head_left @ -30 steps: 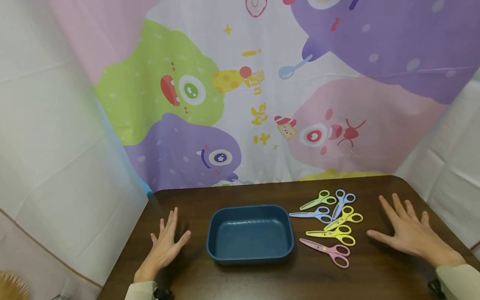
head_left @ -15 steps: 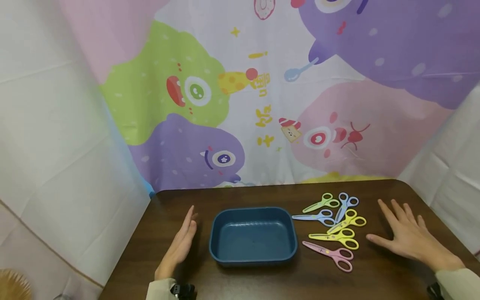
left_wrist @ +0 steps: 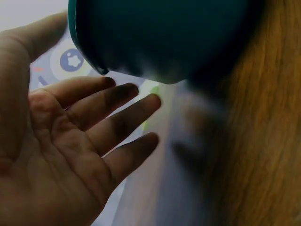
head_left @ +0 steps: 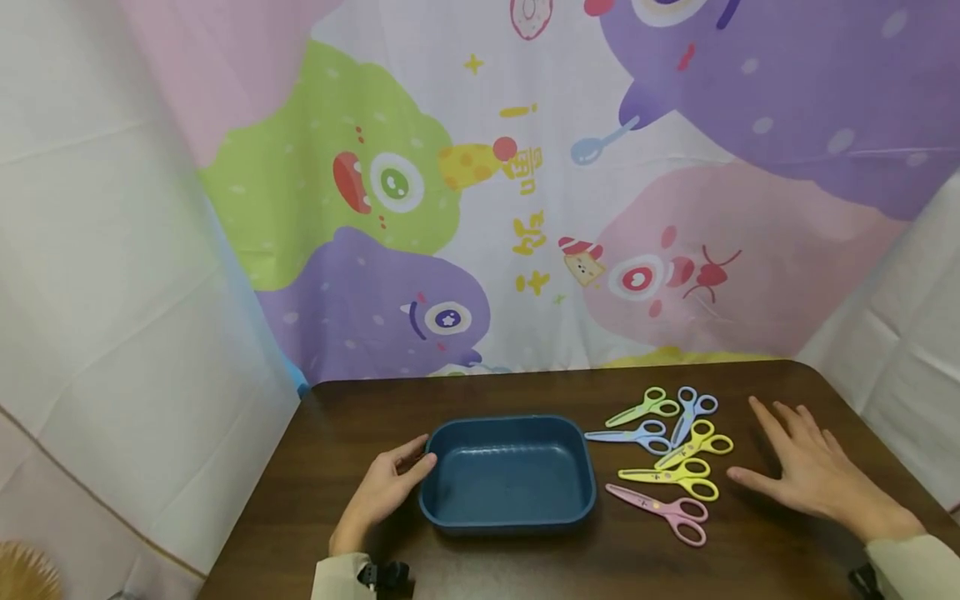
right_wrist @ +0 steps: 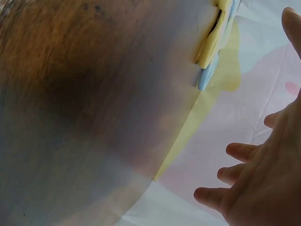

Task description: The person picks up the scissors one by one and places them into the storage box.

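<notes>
Tray [head_left: 507,485] at left hand [head_left: 381,492], yellow lettering [head_left: 530,236] on backdrop [head_left: 558,192]

Cloth-walled booth [head_left: 885,333]: cartoon backdrop [head_left: 480,225], white side sheets [head_left: 127,250]

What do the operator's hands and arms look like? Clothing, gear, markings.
Left hand and right hand are ungloved. Pale cream left sleeve and right sleeve reach the wrists. Black left wrist device and right wrist device; no markings legible.
</notes>
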`<state>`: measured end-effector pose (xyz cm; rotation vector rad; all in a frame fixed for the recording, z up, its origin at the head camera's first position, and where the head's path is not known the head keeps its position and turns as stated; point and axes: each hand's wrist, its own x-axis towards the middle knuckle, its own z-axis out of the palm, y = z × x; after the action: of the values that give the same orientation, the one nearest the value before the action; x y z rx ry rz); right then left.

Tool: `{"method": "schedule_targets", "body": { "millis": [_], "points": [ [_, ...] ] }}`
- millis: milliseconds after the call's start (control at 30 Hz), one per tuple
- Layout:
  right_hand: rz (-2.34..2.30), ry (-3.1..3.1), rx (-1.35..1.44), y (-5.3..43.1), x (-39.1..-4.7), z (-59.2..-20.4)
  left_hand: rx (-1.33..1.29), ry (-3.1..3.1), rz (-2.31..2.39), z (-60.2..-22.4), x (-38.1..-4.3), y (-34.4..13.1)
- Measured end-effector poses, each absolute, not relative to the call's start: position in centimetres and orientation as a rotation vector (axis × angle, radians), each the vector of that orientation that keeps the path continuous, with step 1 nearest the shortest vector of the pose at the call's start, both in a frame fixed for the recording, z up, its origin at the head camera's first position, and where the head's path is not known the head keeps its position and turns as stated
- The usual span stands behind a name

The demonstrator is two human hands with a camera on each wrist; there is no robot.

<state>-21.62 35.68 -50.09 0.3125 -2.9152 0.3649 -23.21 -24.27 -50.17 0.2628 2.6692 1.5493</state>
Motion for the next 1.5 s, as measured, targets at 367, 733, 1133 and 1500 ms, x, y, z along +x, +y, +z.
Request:
{"method": "schedule_targets", "body": {
  "millis": [367, 733, 1133, 1500],
  "points": [
    [0.397, -2.926, 0.329, 35.1, -21.4, -50.2, 0.233, 2.755, 1.361, -49.9, -23.0, -24.1],
    [0.413, -2.911, 0.354, 34.9, -21.6, -50.5, 0.265, 2.851, 1.220, -49.4, -22.9, -24.1],
    [0.437, -2.901, 0.365, 35.0, -21.6, -50.0, 0.268, 2.966, 1.137, -48.6, -23.1, -23.8],
    [0.393, -2.792, 0.424, 35.6, -21.3, -49.6, 0.300, 3.031, 1.013, -48.2, -23.2, -23.5]
  ]
}}
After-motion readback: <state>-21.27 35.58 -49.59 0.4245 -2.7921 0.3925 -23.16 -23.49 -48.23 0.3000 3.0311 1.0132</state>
